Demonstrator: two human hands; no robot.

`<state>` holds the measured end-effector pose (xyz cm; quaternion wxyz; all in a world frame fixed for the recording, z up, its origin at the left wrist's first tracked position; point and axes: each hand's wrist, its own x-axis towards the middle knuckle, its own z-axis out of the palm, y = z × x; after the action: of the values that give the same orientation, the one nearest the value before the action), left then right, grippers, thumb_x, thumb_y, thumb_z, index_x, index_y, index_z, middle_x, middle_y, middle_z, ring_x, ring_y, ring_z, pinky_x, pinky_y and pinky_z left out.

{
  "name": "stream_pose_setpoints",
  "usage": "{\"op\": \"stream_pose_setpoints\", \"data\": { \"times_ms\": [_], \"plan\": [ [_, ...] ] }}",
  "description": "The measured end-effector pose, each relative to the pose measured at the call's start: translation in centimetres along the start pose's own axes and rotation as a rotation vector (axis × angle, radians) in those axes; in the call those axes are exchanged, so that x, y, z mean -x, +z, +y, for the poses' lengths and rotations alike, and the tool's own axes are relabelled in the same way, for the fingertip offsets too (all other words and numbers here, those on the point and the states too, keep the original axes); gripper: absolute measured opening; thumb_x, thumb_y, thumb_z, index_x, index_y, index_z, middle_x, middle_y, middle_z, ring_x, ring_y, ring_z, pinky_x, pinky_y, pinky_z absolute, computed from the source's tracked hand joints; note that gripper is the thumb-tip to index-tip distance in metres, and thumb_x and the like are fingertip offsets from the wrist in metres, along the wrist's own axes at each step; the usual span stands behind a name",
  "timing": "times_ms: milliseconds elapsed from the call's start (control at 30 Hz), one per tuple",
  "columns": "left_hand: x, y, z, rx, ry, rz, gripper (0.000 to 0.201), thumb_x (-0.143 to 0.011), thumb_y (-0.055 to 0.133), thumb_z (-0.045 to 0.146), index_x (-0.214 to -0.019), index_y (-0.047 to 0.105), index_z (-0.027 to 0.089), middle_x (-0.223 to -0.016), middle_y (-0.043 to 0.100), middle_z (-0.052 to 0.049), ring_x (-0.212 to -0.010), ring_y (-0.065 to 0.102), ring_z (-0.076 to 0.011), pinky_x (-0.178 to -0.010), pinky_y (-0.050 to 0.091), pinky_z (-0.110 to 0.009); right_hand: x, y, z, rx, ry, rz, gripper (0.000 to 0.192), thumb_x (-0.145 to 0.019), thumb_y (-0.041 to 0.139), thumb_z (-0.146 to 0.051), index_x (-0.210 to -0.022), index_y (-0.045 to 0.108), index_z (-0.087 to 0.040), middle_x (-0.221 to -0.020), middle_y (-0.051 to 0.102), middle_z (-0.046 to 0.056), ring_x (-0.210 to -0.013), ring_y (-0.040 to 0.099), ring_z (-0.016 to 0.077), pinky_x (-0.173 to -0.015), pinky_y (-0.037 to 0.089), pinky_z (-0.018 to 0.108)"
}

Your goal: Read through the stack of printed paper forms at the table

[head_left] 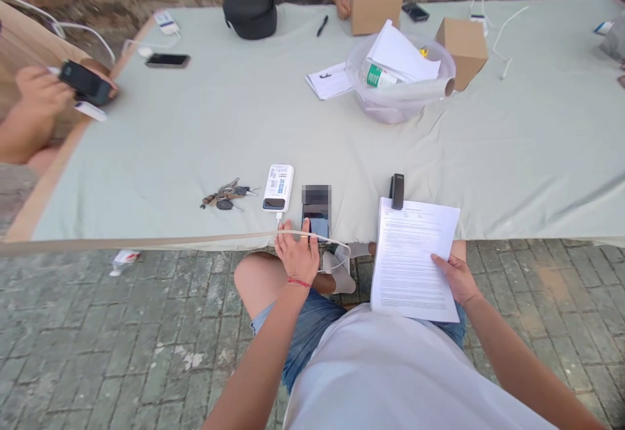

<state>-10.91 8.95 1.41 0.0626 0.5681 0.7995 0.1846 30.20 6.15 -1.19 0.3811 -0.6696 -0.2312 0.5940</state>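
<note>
My right hand (457,277) grips a stack of printed papers (417,257) by its right side, thumb on top and the other fingers hidden beneath. The stack reaches from the table edge over my lap. A black stapler (398,189) stands at its top left, the lower end overlapping the top sheet. My left hand (299,255) rests at the table edge, fingers apart. One fingertip is at the lower part of a phone (319,228), which is partly blurred out. A white power bank (278,187) with a cable plugged in lies just beyond that hand.
Keys (227,194) lie left of the power bank. Farther back stand a clear plastic basin (390,114) with papers and a bottle, a cardboard box (463,49) and a black case (250,10). A person's hands (41,94) hold a phone at the left; another person sits across.
</note>
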Motion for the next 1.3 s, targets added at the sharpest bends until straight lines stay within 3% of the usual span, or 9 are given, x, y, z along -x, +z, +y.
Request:
{"op": "stream_pose_setpoints", "data": {
  "times_ms": [133,600,733,900,1300],
  "plan": [
    [-0.1,-0.4,0.3,0.002,0.005,0.005,0.054,-0.107,0.044,0.043,-0.154,0.059,0.022,-0.166,0.038,-0.022,-0.159,0.027,-0.0375,-0.127,0.022,-0.063,0.1,0.2,-0.1,-0.007,0.000,-0.008,0.041,-0.069,0.093,-0.051,-0.103,0.083,-0.030,-0.113,0.082,0.002,-0.111,0.078,0.0337,-0.099,0.066,0.043],
    [-0.5,-0.9,1.2,-0.027,-0.010,-0.005,0.050,-0.106,0.045,0.042,-0.146,0.067,0.022,-0.166,0.036,-0.022,-0.158,0.027,-0.0408,-0.126,0.021,-0.065,0.1,0.4,0.1,-0.009,-0.017,-0.009,0.048,-0.066,0.094,-0.053,-0.106,0.083,-0.028,-0.112,0.082,0.004,-0.105,0.080,0.0321,-0.097,0.066,0.042],
    [-0.5,-0.9,1.2,-0.003,-0.001,0.014,0.054,-0.105,0.045,0.044,-0.153,0.060,0.021,-0.166,0.036,-0.023,-0.158,0.027,-0.0400,-0.126,0.023,-0.064,0.4,0.6,-0.2,-0.011,-0.005,-0.007,0.047,-0.065,0.095,-0.053,-0.102,0.084,-0.028,-0.111,0.082,0.005,-0.105,0.079,0.0337,-0.094,0.068,0.043],
    [-0.5,-0.8,1.1,-0.017,-0.001,-0.001,0.050,-0.105,0.047,0.044,-0.146,0.066,0.024,-0.166,0.037,-0.020,-0.159,0.026,-0.0394,-0.126,0.022,-0.064,0.4,0.7,-0.3,-0.007,-0.004,-0.001,0.047,-0.064,0.095,-0.054,-0.102,0.084,-0.029,-0.111,0.083,0.004,-0.108,0.079,0.0342,-0.095,0.067,0.045],
    [-0.6,-0.9,1.3,-0.010,-0.002,0.026,0.053,-0.105,0.047,0.042,-0.151,0.061,0.022,-0.165,0.038,-0.022,-0.157,0.029,-0.0398,-0.124,0.025,-0.064,0.5,0.8,-0.3,-0.024,-0.011,-0.030,0.047,-0.066,0.094,-0.054,-0.103,0.083,-0.028,-0.107,0.083,0.005,-0.098,0.081,0.0324,-0.092,0.068,0.043]
  ]
}}
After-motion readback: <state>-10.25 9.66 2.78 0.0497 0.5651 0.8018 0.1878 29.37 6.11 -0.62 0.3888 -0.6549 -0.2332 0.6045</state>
